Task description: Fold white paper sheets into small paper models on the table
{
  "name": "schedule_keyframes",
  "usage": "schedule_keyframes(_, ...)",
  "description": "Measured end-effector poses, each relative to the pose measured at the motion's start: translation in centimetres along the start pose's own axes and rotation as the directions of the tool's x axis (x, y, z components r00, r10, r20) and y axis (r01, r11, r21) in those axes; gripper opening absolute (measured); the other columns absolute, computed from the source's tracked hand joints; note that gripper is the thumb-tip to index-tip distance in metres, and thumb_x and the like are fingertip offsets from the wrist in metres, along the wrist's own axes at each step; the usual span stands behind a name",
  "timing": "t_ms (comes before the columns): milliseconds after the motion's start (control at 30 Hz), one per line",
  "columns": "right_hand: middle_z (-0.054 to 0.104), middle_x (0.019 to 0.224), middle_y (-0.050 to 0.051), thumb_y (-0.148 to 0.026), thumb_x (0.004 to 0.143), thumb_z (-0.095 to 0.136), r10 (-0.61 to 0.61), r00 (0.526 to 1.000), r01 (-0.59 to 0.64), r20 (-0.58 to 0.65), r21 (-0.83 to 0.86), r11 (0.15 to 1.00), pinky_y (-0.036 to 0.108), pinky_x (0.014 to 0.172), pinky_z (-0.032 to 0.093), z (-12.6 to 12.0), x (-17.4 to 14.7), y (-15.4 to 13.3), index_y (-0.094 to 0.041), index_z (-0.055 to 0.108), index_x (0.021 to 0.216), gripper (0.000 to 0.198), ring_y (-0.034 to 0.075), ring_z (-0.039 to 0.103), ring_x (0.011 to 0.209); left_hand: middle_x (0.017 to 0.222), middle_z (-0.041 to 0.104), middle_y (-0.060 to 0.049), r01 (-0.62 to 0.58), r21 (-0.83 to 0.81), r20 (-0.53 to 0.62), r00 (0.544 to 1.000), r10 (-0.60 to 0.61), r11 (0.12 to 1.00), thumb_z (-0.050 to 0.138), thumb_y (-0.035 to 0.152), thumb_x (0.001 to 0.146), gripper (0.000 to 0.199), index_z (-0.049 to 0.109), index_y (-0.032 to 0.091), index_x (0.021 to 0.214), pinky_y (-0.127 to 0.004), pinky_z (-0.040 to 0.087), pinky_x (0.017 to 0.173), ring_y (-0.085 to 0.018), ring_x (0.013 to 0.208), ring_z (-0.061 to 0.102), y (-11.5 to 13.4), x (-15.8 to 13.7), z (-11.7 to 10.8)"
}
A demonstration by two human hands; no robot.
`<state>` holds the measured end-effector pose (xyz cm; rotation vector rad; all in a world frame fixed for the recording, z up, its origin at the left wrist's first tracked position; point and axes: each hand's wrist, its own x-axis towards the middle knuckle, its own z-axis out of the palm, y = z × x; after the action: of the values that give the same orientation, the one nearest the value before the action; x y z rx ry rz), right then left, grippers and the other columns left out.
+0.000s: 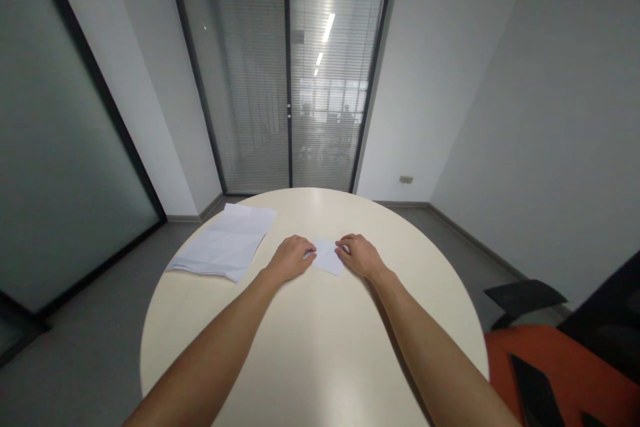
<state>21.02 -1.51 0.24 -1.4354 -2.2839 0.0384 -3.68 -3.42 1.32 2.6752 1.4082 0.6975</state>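
Note:
A small white piece of paper lies on the round table between my two hands. My left hand has its fingers closed at the paper's left edge, thumb and fingertips pinching it. On the opposite side, my right hand pinches the right edge in the same way. Both wrists rest low over the tabletop. Whether the small paper is folded in layers is too small to tell. A stack of larger white paper sheets, with crease lines across it, lies to the left of my left hand.
The round cream table fills the middle of the view. An orange chair with black armrests stands at its right edge. Beyond the table are glass doors with blinds and white walls.

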Motion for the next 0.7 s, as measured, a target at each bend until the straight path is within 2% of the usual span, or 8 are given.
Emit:
schedule_keyframes(267,0.072,0.119,0.01,-0.034,0.095,0.057,-0.103,0.994,0.101,0.042,0.05,0.994,0.038,0.098,0.048,0.3,0.05,0.33,-0.023,0.076,0.117,0.032,0.027,0.063,0.108,0.091,0.074,-0.008,-0.023,0.009,-0.041,0.999,0.023,1.0,0.06,0.028,0.093,0.019,0.077,0.021,0.097,-0.037,0.049,0.092,-0.025,0.096,0.063,0.19,0.04,-0.01)
schedule_keyframes(467,0.071,0.121,0.011,-0.033,0.094,0.058,-0.108,0.993,0.104,0.038,0.091,0.99,0.038,0.1,0.047,0.24,0.08,0.08,-0.02,0.076,0.118,0.033,0.027,0.062,0.111,0.122,0.072,-0.008,-0.13,-0.057,-0.021,0.991,0.13,0.99,0.059,0.021,0.092,0.022,0.075,0.021,0.106,-0.039,0.044,0.107,-0.024,0.116,0.062,-0.49,-0.1,0.65)
schedule_keyframes(700,0.072,0.119,0.012,-0.036,0.094,0.058,0.011,1.0,-0.013,0.026,0.051,0.999,0.036,0.097,0.047,0.18,0.14,0.14,-0.019,0.075,0.113,0.03,0.027,0.063,0.11,0.126,0.071,-0.008,-0.099,-0.067,0.018,0.995,0.101,0.993,0.067,0.033,0.089,0.021,0.075,0.022,0.105,-0.04,0.047,0.104,-0.026,0.115,0.064,-0.13,-0.35,0.33)
